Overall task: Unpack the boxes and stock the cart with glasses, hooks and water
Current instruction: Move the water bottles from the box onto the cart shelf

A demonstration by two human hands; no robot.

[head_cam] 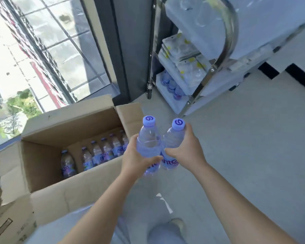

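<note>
Grey floor (236, 147) fills the frame's right side. At centre, two water bottles are held upright, touching: one gripped by the left hand (136, 155), one by the right hand (185, 148). More bottles are seen in the open cardboard box (63, 187) at lower left and on the cart's (217, 62) bottom shelf, upper right.

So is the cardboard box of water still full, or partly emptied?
Partly emptied. The open cardboard box shows one row of bottles along its far side, with bare space nearer the camera. Each hand holds one bottle.
</note>
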